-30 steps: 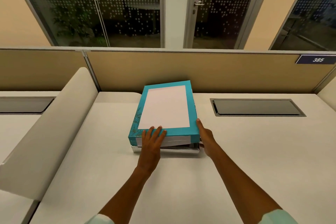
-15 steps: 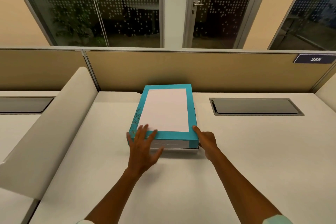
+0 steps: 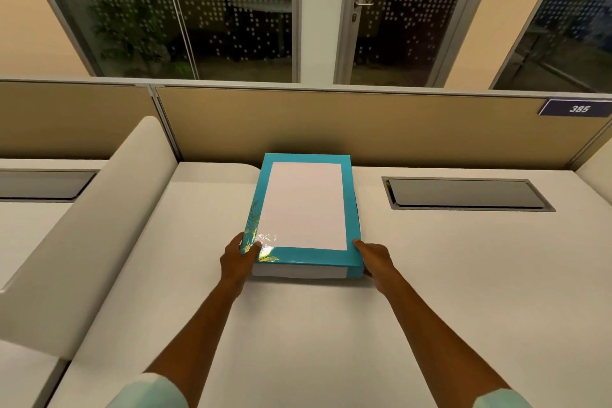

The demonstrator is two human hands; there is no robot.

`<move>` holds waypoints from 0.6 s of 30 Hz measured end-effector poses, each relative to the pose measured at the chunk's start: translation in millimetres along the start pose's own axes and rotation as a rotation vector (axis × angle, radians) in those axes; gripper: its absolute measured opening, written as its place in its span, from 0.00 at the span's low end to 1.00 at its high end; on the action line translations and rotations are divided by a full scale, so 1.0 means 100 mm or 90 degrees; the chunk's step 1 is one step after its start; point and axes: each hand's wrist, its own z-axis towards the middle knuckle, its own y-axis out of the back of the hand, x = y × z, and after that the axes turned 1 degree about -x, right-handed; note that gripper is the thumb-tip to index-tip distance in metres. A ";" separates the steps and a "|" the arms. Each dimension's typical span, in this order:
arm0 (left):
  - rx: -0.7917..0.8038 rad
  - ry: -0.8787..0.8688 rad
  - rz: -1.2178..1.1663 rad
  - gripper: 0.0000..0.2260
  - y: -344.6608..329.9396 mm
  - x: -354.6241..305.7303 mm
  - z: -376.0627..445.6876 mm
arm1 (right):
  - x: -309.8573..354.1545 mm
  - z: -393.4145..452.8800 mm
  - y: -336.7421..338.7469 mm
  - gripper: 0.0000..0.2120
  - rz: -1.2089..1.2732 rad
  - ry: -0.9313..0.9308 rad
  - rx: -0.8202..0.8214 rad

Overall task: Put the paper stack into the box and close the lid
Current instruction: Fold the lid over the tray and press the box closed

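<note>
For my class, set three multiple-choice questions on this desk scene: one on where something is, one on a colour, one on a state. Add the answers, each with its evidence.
1. Where is the left hand?
A. At the box's near left corner
B. On the grey desk hatch
C. On the partition

2. What colour is the border of the lid?
A. Red
B. Teal
C. Black

3. How does the lid sit?
A. Propped wide open
B. Lying beside the box
C. Down over the box

Answers:
1 A, its thumb lies on the lid's near left corner.
2 B, a teal frame surrounds the white panel.
3 C, the lid lies flat, with the right hand at its near right corner.
</note>
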 end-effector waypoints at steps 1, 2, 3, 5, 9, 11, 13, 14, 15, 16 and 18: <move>-0.005 -0.009 0.017 0.17 -0.02 0.01 0.01 | -0.01 0.00 -0.01 0.21 -0.022 0.010 0.003; -0.014 -0.020 0.035 0.15 -0.03 0.02 0.03 | -0.02 0.01 -0.02 0.22 -0.042 0.019 0.002; -0.026 -0.028 0.054 0.14 -0.05 0.03 0.05 | -0.03 0.00 -0.04 0.24 -0.059 0.025 -0.002; -0.045 -0.041 0.091 0.12 -0.09 0.02 0.09 | -0.05 0.01 -0.08 0.26 -0.095 0.049 -0.016; -0.022 -0.087 0.263 0.24 -0.13 0.01 0.27 | -0.04 0.06 -0.22 0.28 -0.277 0.105 -0.129; 0.020 -0.133 0.358 0.30 -0.14 -0.01 0.36 | -0.02 0.07 -0.28 0.30 -0.372 0.179 -0.165; 0.050 -0.220 0.486 0.32 -0.16 -0.02 0.47 | 0.00 0.11 -0.33 0.32 -0.455 0.275 -0.164; 0.069 -0.258 0.548 0.31 -0.18 -0.03 0.54 | 0.02 0.15 -0.36 0.33 -0.507 0.317 -0.160; 0.089 -0.285 0.596 0.31 -0.19 -0.05 0.59 | 0.04 0.18 -0.38 0.33 -0.556 0.348 -0.155; 0.109 -0.303 0.631 0.31 -0.22 -0.07 0.64 | 0.06 0.23 -0.40 0.34 -0.590 0.368 -0.146; 0.138 -0.331 0.674 0.32 -0.27 -0.10 0.73 | 0.12 0.32 -0.44 0.35 -0.614 0.385 -0.131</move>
